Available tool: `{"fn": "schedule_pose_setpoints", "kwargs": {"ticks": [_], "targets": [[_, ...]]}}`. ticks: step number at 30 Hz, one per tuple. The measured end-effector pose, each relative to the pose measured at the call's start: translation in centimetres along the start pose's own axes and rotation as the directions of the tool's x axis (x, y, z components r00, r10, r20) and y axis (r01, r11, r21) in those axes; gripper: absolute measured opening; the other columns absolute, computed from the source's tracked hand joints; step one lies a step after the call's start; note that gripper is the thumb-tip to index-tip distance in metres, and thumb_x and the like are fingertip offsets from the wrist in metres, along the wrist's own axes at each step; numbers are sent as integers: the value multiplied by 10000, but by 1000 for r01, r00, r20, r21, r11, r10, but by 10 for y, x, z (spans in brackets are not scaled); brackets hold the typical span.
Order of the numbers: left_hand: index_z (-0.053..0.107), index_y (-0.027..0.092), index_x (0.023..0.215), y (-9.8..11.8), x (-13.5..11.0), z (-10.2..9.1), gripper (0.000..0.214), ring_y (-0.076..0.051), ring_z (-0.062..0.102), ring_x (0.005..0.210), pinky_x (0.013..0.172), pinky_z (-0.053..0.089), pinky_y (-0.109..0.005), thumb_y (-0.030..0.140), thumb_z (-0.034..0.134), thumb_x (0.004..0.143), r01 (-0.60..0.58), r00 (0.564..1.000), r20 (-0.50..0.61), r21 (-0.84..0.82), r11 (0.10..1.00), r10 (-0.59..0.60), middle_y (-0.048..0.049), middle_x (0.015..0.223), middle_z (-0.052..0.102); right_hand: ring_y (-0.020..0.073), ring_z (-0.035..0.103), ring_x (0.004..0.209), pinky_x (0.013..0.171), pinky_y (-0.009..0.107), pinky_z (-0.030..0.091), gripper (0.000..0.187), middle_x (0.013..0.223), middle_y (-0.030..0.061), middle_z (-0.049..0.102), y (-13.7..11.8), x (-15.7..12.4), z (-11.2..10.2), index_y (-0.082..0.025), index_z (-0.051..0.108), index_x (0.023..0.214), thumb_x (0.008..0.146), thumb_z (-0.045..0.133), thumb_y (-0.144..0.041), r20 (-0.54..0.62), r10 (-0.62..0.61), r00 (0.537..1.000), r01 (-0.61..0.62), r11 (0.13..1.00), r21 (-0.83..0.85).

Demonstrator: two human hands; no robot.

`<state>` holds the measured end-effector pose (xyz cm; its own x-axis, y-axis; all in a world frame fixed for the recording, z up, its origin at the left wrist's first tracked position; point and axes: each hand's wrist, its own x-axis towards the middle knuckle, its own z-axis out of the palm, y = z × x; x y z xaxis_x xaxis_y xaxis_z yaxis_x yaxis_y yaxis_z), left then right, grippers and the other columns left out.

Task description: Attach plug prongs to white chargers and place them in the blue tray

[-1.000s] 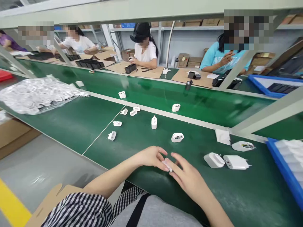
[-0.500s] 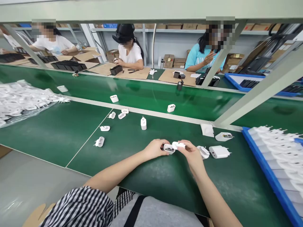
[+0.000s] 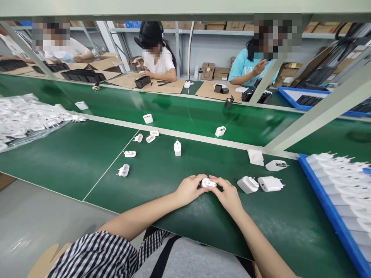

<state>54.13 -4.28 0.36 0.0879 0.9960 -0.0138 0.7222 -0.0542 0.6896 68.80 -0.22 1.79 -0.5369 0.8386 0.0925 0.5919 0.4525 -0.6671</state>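
Observation:
Between my two hands, above the green table, is a white charger with its pronged plug cap (image 3: 211,183) facing up. My left hand (image 3: 188,190) grips its left side with thumb and fingers. The right side is pinched by my right hand (image 3: 228,194). Fingers hide part of the casing, and whether the cap sits fully in it I cannot tell. Just right of my right hand, two white chargers (image 3: 271,183) (image 3: 248,185) lie side by side. Behind them rests an open white casing (image 3: 276,165) with its circuit board showing.
Loose plug caps (image 3: 124,170) and an upright charger (image 3: 177,148) lie left of centre. A blue tray (image 3: 321,200) of chargers borders the right; a bag of white parts (image 3: 29,116) lies far left. White casings (image 3: 220,131) ride a green belt (image 3: 179,119). A slanted post (image 3: 315,100) stands right. Co-workers sit opposite.
The plug cap, held beside the open casing before, is now on top of it, and my hands have come together. Casings on the belt have shifted right. A charger beside my right hand shows more fully.

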Motion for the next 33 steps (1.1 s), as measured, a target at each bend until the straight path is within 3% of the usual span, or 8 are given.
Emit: {"fn": "schedule_pose_setpoints", "kwargs": {"ticks": [5, 8, 15, 20, 24, 26, 28, 33], "targets": [[453, 186, 1063, 9, 1, -13, 383, -187, 548, 774, 677, 407, -276, 384, 423, 737, -86, 992, 107, 176, 981, 68, -57, 846, 598, 195, 563, 824, 713, 359, 432, 241, 943, 42, 611, -7, 8, -10, -212, 557, 932, 701, 494, -236, 135, -64, 989, 93, 972, -218], [538, 160, 956, 24, 11, -27, 328, -223, 565, 727, 622, 416, -291, 358, 480, 702, -28, 977, 211, 316, 948, -41, -80, 758, 614, 230, 521, 917, 721, 366, 418, 217, 992, 61, 587, -13, 16, -17, -207, 595, 873, 666, 534, -221, 223, -73, 972, 138, 946, -293], [614, 140, 677, 51, 49, -41, 241, -234, 575, 646, 521, 421, -266, 285, 672, 494, 35, 824, 492, 451, 892, -281, -87, 679, 614, 174, 587, 607, 503, 242, 413, 152, 657, -15, 644, -21, 34, -26, -253, 622, 677, 629, 519, -153, 422, 46, 905, 78, 959, -274], [612, 164, 657, 47, 33, -43, 175, -240, 571, 703, 557, 426, -275, 252, 657, 512, 15, 865, 458, 382, 924, -204, -75, 704, 618, 187, 593, 642, 535, 257, 433, 158, 723, 16, 643, -18, 21, -23, -237, 621, 704, 626, 500, -170, 365, -19, 931, 123, 956, -266], [612, 165, 634, 8, 9, -87, 72, -264, 558, 763, 614, 421, -317, 214, 581, 590, 266, 891, 194, 511, 818, -411, -91, 737, 618, 191, 599, 634, 521, 272, 454, 185, 783, 32, 635, 0, -9, -31, -237, 607, 793, 652, 487, -228, 261, 36, 965, 56, 940, -336], [603, 136, 767, -23, 11, -116, 166, -273, 549, 795, 625, 415, -337, 169, 469, 674, 556, 802, -164, 554, 619, -574, -134, 810, 601, 187, 595, 606, 485, 279, 457, 194, 796, 38, 621, 13, -22, -39, -238, 598, 792, 681, 449, -292, 149, 98, 984, -32, 919, -393], [517, 121, 980, -55, 22, -141, 294, -273, 506, 899, 662, 405, -339, 135, 375, 723, 688, 726, -453, 482, 543, -517, -162, 987, 533, 199, 587, 609, 465, 294, 455, 241, 806, 61, 598, 25, -32, -48, -218, 589, 799, 689, 419, -349, 7, 130, 991, -113, 887, -447], [555, 115, 914, -96, 47, -169, 253, -254, 509, 899, 710, 389, -300, 181, 394, 731, 661, 748, -459, 449, 602, -479, -151, 970, 541, 208, 545, 605, 371, 288, 419, 475, 797, 93, 536, 26, -53, -69, -175, 502, 976, 656, 393, -509, -378, 161, 912, -311, 871, -381]]}}
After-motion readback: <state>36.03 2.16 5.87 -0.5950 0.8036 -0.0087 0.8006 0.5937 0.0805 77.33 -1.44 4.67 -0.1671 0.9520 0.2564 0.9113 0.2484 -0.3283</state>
